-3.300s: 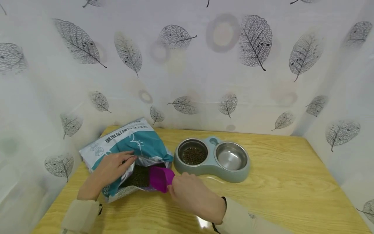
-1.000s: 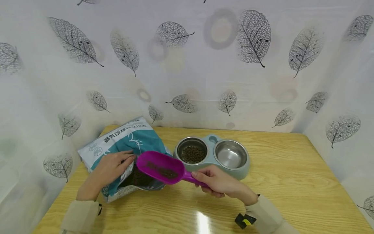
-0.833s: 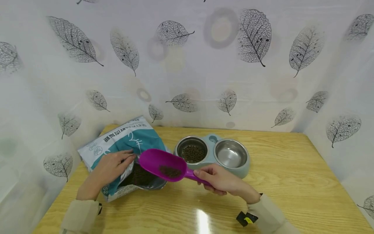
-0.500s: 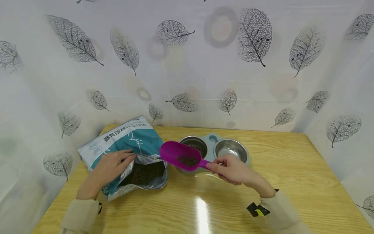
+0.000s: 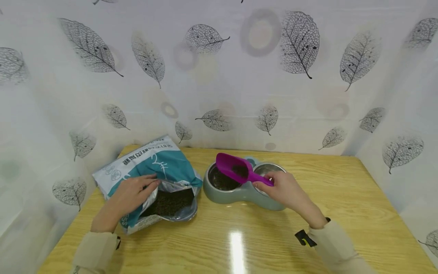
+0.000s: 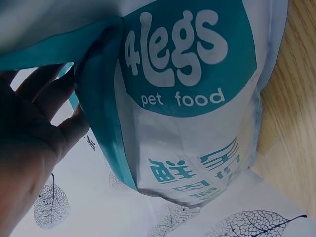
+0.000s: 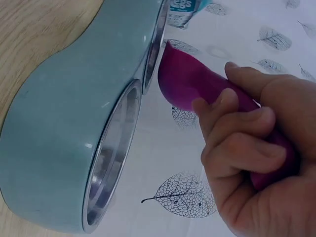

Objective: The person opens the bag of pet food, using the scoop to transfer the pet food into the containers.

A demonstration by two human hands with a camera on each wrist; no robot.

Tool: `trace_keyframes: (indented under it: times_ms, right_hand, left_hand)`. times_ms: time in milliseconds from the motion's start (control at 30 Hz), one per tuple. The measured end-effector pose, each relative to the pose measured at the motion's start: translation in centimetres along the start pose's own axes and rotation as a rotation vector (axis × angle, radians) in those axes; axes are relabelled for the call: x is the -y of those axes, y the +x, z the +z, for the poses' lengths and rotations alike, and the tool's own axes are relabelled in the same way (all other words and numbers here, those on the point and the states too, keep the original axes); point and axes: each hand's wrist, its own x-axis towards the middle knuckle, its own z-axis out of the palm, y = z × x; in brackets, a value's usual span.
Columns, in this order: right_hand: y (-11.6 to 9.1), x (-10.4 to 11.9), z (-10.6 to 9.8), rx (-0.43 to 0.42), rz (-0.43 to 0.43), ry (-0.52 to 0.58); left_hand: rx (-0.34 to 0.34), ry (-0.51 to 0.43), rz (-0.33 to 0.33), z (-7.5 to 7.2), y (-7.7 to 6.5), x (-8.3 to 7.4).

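My right hand grips the handle of a magenta scoop, its fingers curled round it in the right wrist view. Some brown kibble lies in the scoop, which hovers tilted above the left steel bowl of a grey-blue double feeder. That bowl has kibble in it; the right bowl is partly behind my hand. At the left, a teal and white pet food bag lies with its mouth open, kibble showing inside. My left hand holds the upper edge of the bag's mouth between fingers and thumb.
A wooden table bears everything. White curtains printed with leaves close in the back and both sides. The feeder stands just right of the bag.
My right hand has drawn the scoop out of the bag with kibble in it and carried it right, to above the left bowl. My left hand stays on the bag.
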Motion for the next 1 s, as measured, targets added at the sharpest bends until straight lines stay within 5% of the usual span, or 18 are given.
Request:
trace_keyframes:
  times_ms: [467,667,867,1000]
  right_hand:
    - [0.1,0.2,2.5,-0.354,-0.316,-0.398]
    - [0.2,-0.1,3.1,-0.460,-0.405,-0.461]
    - [0.1,-0.2,3.0,-0.474,-0.414,-0.462]
    - [-0.3,0.5,2.4,-0.352,-0.315,-0.279]
  left_hand:
    - [0.007,0.008,0.006,0.1,0.1,0.1]
    - [0.010,-0.001,0.004,0.2,0.0,0.1]
    - [0.002,-0.001,0.009,0.2,0.0,0.1]
    - [0.001,-0.003,0.007,0.1,-0.1,0.1]
